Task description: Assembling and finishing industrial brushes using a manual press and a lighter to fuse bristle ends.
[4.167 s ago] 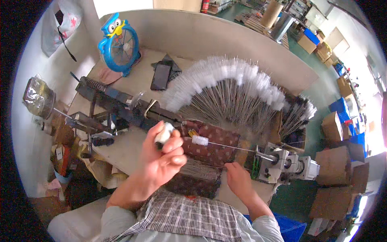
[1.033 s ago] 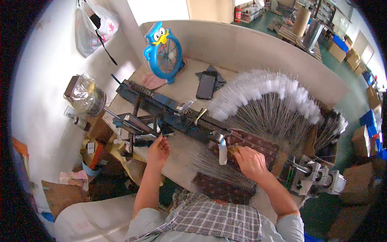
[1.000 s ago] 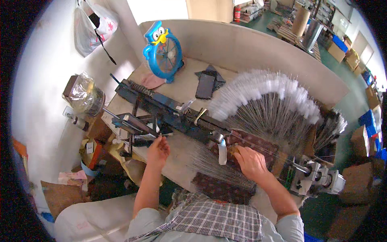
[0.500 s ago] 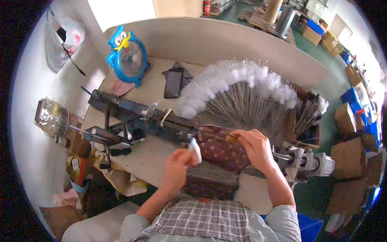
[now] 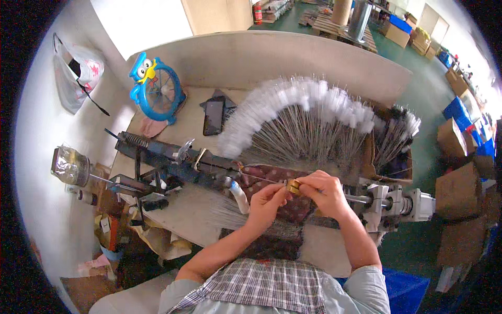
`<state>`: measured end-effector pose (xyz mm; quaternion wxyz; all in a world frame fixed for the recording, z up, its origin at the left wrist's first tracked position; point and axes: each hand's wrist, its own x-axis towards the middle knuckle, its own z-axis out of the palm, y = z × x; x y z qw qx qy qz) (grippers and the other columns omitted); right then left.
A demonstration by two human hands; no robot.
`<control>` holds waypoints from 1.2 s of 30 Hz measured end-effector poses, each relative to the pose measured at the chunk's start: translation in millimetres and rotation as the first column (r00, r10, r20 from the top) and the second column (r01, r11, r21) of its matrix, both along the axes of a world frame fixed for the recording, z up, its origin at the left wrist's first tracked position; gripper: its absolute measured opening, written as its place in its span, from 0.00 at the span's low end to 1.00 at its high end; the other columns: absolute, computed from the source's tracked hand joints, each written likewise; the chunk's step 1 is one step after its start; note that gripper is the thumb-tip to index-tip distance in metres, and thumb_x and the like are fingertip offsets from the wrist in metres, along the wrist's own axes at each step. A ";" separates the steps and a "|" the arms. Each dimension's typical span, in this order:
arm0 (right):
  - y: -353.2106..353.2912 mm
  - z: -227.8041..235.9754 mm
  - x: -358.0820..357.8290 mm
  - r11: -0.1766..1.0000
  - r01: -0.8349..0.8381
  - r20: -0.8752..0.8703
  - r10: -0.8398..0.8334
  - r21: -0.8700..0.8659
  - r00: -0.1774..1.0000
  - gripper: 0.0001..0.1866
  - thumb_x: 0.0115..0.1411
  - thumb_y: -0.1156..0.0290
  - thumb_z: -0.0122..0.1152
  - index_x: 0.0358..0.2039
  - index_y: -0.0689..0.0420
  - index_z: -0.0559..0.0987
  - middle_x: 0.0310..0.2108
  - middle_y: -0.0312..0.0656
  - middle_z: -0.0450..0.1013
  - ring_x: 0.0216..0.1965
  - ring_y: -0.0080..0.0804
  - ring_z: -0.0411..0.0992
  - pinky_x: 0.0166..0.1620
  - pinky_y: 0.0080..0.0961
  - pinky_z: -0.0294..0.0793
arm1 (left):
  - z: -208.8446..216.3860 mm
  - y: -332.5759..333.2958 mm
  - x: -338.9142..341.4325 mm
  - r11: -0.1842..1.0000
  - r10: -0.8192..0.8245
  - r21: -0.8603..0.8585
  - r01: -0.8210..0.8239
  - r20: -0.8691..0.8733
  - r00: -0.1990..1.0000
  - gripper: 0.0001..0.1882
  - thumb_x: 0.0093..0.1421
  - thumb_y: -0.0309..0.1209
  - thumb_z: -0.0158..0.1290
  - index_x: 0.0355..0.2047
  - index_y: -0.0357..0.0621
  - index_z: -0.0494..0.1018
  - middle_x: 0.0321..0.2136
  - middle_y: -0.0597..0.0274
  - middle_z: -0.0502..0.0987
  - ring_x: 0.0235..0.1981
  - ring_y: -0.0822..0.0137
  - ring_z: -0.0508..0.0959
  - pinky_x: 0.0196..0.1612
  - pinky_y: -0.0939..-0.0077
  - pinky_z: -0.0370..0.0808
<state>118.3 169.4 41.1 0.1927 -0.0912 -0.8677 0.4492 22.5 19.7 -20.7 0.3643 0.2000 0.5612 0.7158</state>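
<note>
A small brass-coloured round piece (image 5: 294, 187) sits in the fingertips of my right hand (image 5: 327, 194), which are closed on it. My left hand (image 5: 267, 205) is pinched just left of this piece; what lies in its fingers is too small to make out. A thin rod or wire runs left from there over a dark red dotted cloth (image 5: 253, 175). A white tube with a blue end (image 5: 240, 199) leans at the tip of the long black machine bar (image 5: 209, 175), beside my left hand and apart from it. Loose thin wires (image 5: 222, 209) lie below the bar.
Behind my hands fans a big heap of white-tipped wire brushes (image 5: 314, 112). More brushes stand in a cardboard box (image 5: 389, 170) at the right. A motor unit with shaft (image 5: 387, 204) is at the table's right end. A black phone (image 5: 213, 117) and blue toy fan (image 5: 159, 94) are farther back.
My left hand has let go of the white tube and moved right to the brass piece. The tube now leans at the bar's tip. My right hand still holds the brass piece, slightly lower.
</note>
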 end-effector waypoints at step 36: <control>-47.2 -8.0 -70.6 0.945 0.108 -0.111 -0.077 0.308 0.991 0.12 0.50 0.61 0.58 0.28 0.57 0.79 0.25 0.42 0.73 0.31 0.43 0.71 0.35 0.36 0.71 | 20.9 -25.2 -31.8 0.958 0.233 0.021 -0.287 0.530 0.815 0.26 0.64 0.51 0.35 0.39 0.40 0.68 0.34 0.61 0.75 0.34 0.70 0.74 0.40 0.75 0.69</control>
